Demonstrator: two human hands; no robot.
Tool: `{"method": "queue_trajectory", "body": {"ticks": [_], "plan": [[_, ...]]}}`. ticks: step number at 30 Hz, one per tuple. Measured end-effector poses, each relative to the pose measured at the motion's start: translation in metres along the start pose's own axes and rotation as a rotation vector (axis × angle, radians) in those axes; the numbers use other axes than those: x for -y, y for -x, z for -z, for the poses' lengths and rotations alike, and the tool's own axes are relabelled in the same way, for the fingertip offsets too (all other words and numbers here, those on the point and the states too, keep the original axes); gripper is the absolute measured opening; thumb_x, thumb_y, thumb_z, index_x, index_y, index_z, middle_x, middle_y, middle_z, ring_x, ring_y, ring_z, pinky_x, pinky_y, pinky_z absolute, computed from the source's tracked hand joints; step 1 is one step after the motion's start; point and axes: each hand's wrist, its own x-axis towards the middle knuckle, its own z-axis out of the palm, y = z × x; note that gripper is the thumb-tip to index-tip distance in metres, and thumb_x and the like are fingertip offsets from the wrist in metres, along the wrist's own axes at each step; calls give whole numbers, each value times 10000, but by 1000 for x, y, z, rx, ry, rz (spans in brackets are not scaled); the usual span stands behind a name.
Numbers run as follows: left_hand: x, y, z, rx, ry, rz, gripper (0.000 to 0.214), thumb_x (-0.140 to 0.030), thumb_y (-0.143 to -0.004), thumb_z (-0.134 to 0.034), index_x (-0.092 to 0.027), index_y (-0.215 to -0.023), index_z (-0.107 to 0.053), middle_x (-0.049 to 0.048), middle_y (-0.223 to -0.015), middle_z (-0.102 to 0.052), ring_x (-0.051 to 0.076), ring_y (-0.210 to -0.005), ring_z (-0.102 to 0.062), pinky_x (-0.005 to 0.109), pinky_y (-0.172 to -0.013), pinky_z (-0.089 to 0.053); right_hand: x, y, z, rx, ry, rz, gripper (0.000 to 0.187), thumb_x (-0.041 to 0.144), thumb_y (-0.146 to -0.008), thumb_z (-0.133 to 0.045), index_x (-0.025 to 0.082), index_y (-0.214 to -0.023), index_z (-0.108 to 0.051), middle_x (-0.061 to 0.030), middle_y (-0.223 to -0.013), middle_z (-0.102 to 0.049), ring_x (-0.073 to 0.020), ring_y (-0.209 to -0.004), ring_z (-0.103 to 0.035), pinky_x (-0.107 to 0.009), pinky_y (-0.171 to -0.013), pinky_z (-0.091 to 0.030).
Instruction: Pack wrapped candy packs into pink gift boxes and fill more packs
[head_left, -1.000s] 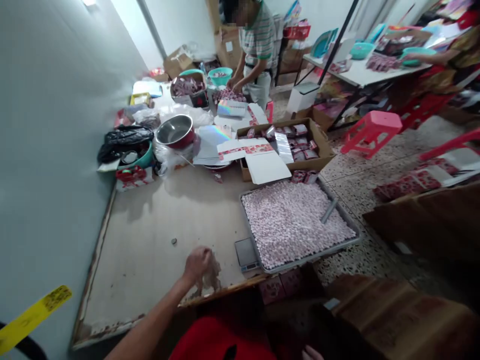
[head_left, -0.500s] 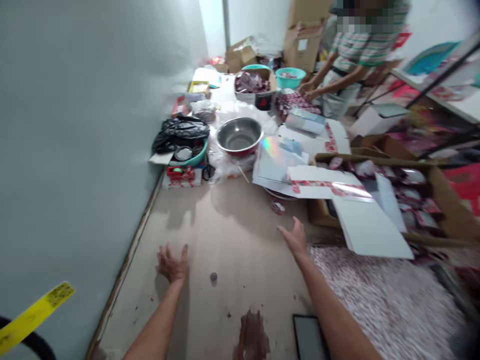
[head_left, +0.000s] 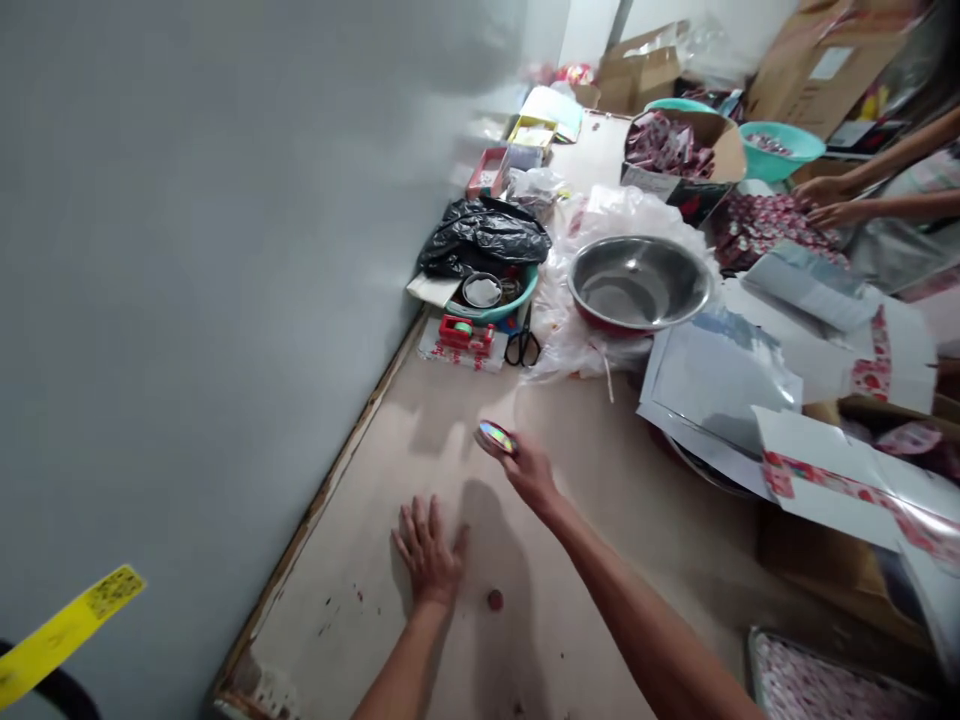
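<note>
My right hand [head_left: 529,468] is closed on a small shiny round thing [head_left: 495,437] with a rainbow sheen and a dark red edge. It is held by its right side above the board table [head_left: 600,450]; its exact kind cannot be made out. My left hand [head_left: 431,555] lies with fingers spread on the table, holding nothing. Just right of that hand a small dark round piece [head_left: 495,600] rests on the board. Beyond both hands are a red tape dispenser [head_left: 465,335] and black scissors [head_left: 523,345].
A steel bowl [head_left: 641,285] stands on clear plastic at the back. Black plastic bag [head_left: 487,238] covers part of a teal basin [head_left: 517,300]. White card sheets [head_left: 720,380] overhang at the right. Another person's hands [head_left: 832,205] touch red-patterned packets. A wall [head_left: 225,300] bounds the left.
My right hand has moved left and now holds the small round thing, which resembles one that lay near the card sheets. My left hand is flatter on the table. The view has swung left.
</note>
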Motion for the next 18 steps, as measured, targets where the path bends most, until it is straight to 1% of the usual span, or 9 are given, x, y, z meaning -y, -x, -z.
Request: {"method": "queue_trajectory", "body": {"ticks": [3, 5, 7, 9, 10, 12, 14, 16, 18], "plan": [[3, 1, -2, 32, 12, 11, 737, -564, -999, -544, -188, -1626, -450, 191, -1727, -323, 413, -1642, -158, 681, -1307, -93, 83, -92, -41, 105, -14, 109, 333, 213, -938, -648, 143, -1260, -696, -108, -1213, -746, -213, -1096, -672, -277, -964, -479], [4, 3, 0, 47, 11, 12, 744, -574, -1019, -488, -181, -1645, -410, 193, -1732, -308, 408, -1646, -141, 688, -1301, -99, 120, -141, -62, 142, -54, 102, 334, 189, -972, -627, 77, -1284, -655, -105, -1249, -722, -185, -1182, -630, -291, -1051, -449], [5, 4, 3, 35, 5, 6, 755, -589, -1037, -439, -176, -1663, -365, 196, -1740, -286, 399, -1650, -129, 682, -1302, -102, 135, -172, -81, 164, -53, 57, 271, 190, -983, -621, 112, -1237, -673, -53, -1186, -739, -186, -1186, -642, -319, -1075, -458], [6, 3, 3, 11, 2, -8, 777, -616, -1036, -428, -178, -1671, -338, 203, -1741, -277, 400, -1647, -142, 677, -1301, -105, 128, -183, -95, 185, -112, -16, 297, 187, -990, -608, 184, -1283, -659, -27, -1202, -737, -219, -1200, -663, -378, -1090, -481], [6, 1, 2, 5, 5, -16, 787, -631, -1030, -433, -179, -1668, -341, 208, -1737, -282, 407, -1643, -152, 681, -1298, -108, 119, -180, -100, 170, -129, -59, 365, 203, -983, -627, 214, -1348, -627, -24, -1259, -720, -233, -1216, -662, -404, -1100, -486], [5, -3, -1, 10, 17, -28, 796, -659, -1013, -447, -176, -1643, -380, 224, -1724, -298, 425, -1635, -170, 695, -1286, -121, 94, -152, -101, 87, -144, -129, 542, 253, -984, -652, 262, -1507, -509, -24, -1408, -653, -240, -1277, -630, -419, -1132, -478], [3, -5, -4, 25, 33, -19, 793, -671, -990, -472, -185, -1613, -415, 232, -1710, -317, 439, -1629, -177, 716, -1269, -139, 66, -97, -91, -13, -136, -186, 640, 285, -997, -649, 276, -1592, -414, -21, -1505, -589, -213, -1335, -585, -376, -1162, -458], [2, -6, -5, 35, 52, -6, 787, -659, -963, -515, -208, -1600, -417, 231, -1706, -323, 450, -1625, -181, 741, -1251, -155, 38, -20, -71, -62, -137, -259, 583, 241, -977, -661, 231, -1536, -499, -38, -1466, -626, -193, -1316, -593, -331, -1152, -461], [2, -5, -3, 30, 77, -4, 785, -621, -937, -555, -232, -1602, -403, 225, -1710, -315, 460, -1624, -179, 765, -1239, -157, 9, 68, -48, -67, -126, -346, 398, 196, -911, -707, 188, -1308, -686, -67, -1229, -744, -221, -1136, -683, -352, -1060, -524]]}}
